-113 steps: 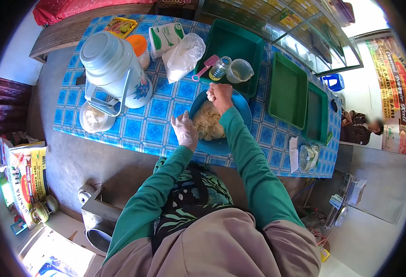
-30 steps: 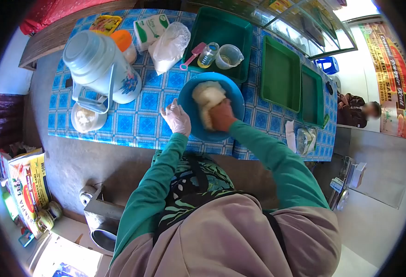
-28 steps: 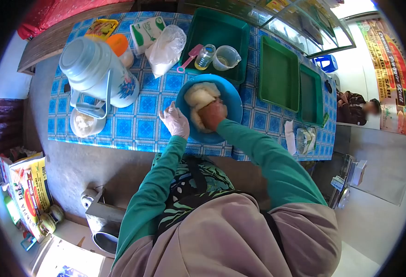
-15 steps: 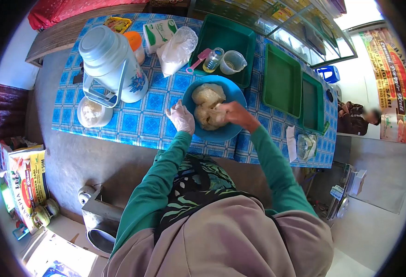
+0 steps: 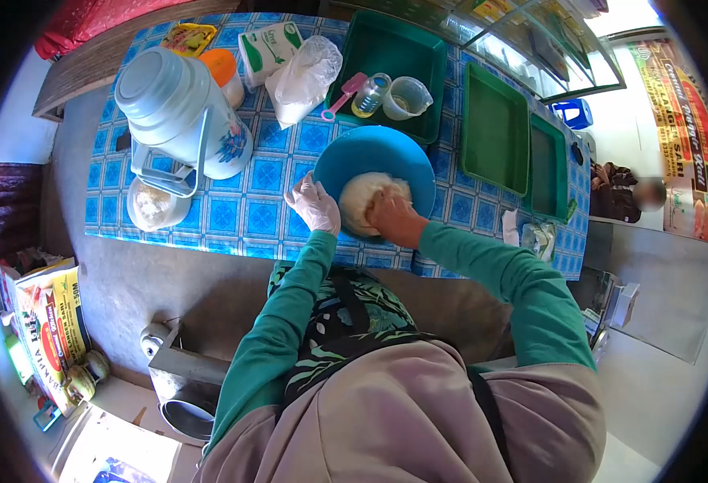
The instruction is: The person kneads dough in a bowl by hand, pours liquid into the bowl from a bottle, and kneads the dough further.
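A blue bowl stands near the front edge of the table, with a pale lump of dough in its lower part. My left hand, in a thin whitish glove, holds the bowl at its left rim. Inside the bowl, my right hand is closed on the right side of the dough, its fingers curled and partly sunk in. The underside of the dough is hidden.
A large light-blue flask and a white tub stand to the left. Behind the bowl are a plastic bag of white powder and a green tray holding a measuring cup. More green trays lie right.
The dough, two stacked lumps before, is now one rounder mass lower in the bowl. My right hand has moved down onto it. My left hand stays at the rim.
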A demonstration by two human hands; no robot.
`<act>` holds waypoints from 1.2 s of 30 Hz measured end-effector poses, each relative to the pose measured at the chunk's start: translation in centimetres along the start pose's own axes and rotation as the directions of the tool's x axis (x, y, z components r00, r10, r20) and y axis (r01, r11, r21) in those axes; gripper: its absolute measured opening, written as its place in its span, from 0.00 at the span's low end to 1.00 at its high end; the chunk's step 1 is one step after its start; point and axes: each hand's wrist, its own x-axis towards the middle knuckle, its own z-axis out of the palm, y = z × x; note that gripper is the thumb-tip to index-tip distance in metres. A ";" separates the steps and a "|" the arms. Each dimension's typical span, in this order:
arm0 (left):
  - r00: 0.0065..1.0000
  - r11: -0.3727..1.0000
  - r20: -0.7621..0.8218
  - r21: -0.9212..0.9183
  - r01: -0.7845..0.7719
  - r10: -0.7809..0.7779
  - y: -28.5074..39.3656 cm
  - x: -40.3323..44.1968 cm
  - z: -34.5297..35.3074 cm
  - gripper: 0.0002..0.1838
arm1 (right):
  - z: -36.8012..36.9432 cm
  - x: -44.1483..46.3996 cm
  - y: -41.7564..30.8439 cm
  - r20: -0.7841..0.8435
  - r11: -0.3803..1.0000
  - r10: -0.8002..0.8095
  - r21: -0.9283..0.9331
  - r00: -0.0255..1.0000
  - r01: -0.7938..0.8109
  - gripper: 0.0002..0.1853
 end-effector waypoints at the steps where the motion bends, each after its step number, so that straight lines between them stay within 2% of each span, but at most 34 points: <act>1: 1.000 1.000 0.003 0.002 0.001 -0.001 -0.2 0.1 0.1 0.14 | 1.2 -0.3 -0.2 0.089 0.985 0.083 -0.158 0.993 -0.068 0.14; 2: 1.000 0.999 0.014 -0.038 0.021 -0.020 -0.3 0.1 0.4 0.14 | 2.9 0.4 -0.1 0.091 0.985 0.083 -0.157 0.992 -0.068 0.14; 3: 0.999 0.996 0.023 -0.078 0.040 -0.039 -0.4 0.2 0.6 0.15 | 4.8 2.2 0.0 0.321 0.989 0.143 -0.074 0.936 -0.126 0.12; 4: 0.999 0.996 0.025 -0.077 0.044 -0.042 -0.5 0.0 0.5 0.15 | 6.3 3.7 0.2 0.539 0.980 0.171 -0.005 0.825 -0.200 0.11; 6: 0.984 0.984 0.013 -0.035 -0.177 0.178 -0.8 0.0 0.2 0.17 | 8.0 6.2 1.3 0.507 0.974 0.214 -0.047 0.835 -0.221 0.10; 8: 0.984 0.984 -0.003 -0.009 -0.180 0.180 -0.7 -0.2 0.3 0.18 | 8.3 8.3 1.9 0.471 0.963 0.263 -0.080 0.842 -0.256 0.10; 9: 0.983 0.983 -0.021 0.005 -0.182 0.182 -0.5 -0.2 0.6 0.19 | 7.7 9.1 2.5 0.467 0.937 0.333 -0.069 0.819 -0.341 0.10; 10: 0.964 0.970 -0.107 0.048 -0.240 0.244 -1.3 0.0 1.7 0.19 | 7.3 9.2 2.9 0.462 0.903 0.404 -0.063 0.789 -0.425 0.10; 11: 0.961 0.968 -0.116 0.038 -0.249 0.252 -2.0 0.4 2.7 0.19 | 6.7 8.7 3.1 0.451 0.900 0.414 -0.073 0.791 -0.429 0.10; 12: 0.987 0.983 -0.096 -0.122 -0.140 0.129 -3.6 1.2 4.2 0.18 | 6.2 8.4 3.5 0.434 0.864 0.392 0.130 0.811 -0.487 0.10; 13: 0.989 0.991 -0.061 0.009 -0.137 0.137 -2.2 1.3 2.6 0.17 | 5.7 8.1 3.8 0.414 0.789 0.368 0.335 0.832 -0.515 0.11; 14: 0.989 0.980 -0.025 0.140 -0.140 0.145 -0.7 1.5 1.0 0.16 | 5.0 6.7 4.5 0.398 0.727 0.303 0.491 0.866 -0.480 0.12; 15: 0.988 0.980 -0.030 0.136 -0.144 0.150 -0.9 2.2 0.5 0.16 | 3.2 5.0 5.4 0.364 0.654 0.188 0.647 0.912 -0.392 0.13; 17: 0.957 0.981 0.222 0.004 -0.194 0.188 -2.4 3.6 -0.6 0.15 | -1.2 1.8 6.3 0.277 0.433 0.046 0.860 0.960 -0.269 0.15; 18: 0.944 0.981 0.270 -0.096 -0.171 0.191 -1.9 3.9 -1.8 0.15 | -2.7 0.7 6.4 0.241 0.338 0.079 0.906 0.967 -0.254 0.16; 19: 0.945 0.982 0.270 -0.092 -0.165 0.184 -2.2 4.0 -1.8 0.15 | -2.2 0.6 6.5 0.253 0.347 0.183 0.887 0.950 -0.303 0.16; 20: 0.925 0.954 0.237 -0.104 -0.281 0.298 -2.3 4.1 -1.9 0.15 | -1.8 0.6 6.5 0.262 0.346 0.286 0.869 0.922 -0.354 0.16; 21: 0.888 0.912 0.209 -0.112 -0.394 0.410 -2.5 4.0 -1.9 0.15 | -1.0 0.5 6.3 0.265 0.328 0.489 0.827 0.831 -0.457 0.16; 22: 0.882 0.919 0.257 -0.113 -0.378 0.394 -1.7 4.0 -2.5 0.14 | 1.2 2.0 6.5 0.313 0.524 0.414 0.686 0.855 -0.505 0.20; 24: 0.891 0.937 0.291 -0.112 -0.330 0.349 -1.4 4.0 -2.4 0.14 | 2.7 5.2 3.4 0.241 0.634 0.581 0.465 0.777 -0.618 0.24; 26: 0.896 0.953 0.326 -0.105 -0.283 0.302 -1.8 4.1 -2.1 0.14 | 1.8 7.5 1.7 0.302 0.784 0.360 0.414 0.883 -0.462 0.28; 27: 0.907 0.957 0.305 -0.077 -0.279 0.289 -2.8 3.8 -1.6 0.14 | 1.0 6.6 0.6 0.312 0.775 0.370 0.417 0.875 -0.476 0.28; 29: 0.917 0.959 0.283 -0.060 -0.276 0.281 -3.0 3.6 -1.2 0.14 | -1.1 4.3 -2.4 0.154 0.965 0.170 0.174 0.973 -0.196 0.28; 30: 0.924 0.963 0.274 -0.047 -0.264 0.267 -2.7 3.5 -1.5 0.14 | -1.7 2.8 -3.2 0.158 0.964 0.173 0.173 0.972 -0.200 0.28; 32: 0.931 0.967 0.267 -0.018 -0.252 0.248 -2.4 3.3 -2.0 0.14 | -2.5 -0.1 -3.8 -0.091 0.999 0.043 0.020 0.995 -0.041 0.24; 35: 0.929 0.958 0.235 -0.052 -0.283 0.287 -2.2 2.9 -2.1 0.14 | 2.2 1.5 -4.1 -0.085 0.988 0.132 0.091 0.988 -0.124 0.18; 36: 0.922 0.961 0.274 -0.056 -0.269 0.274 -1.9 2.9 -2.5 0.13 | 2.4 2.7 -4.2 -0.090 0.989 0.125 0.092 0.988 -0.117 0.18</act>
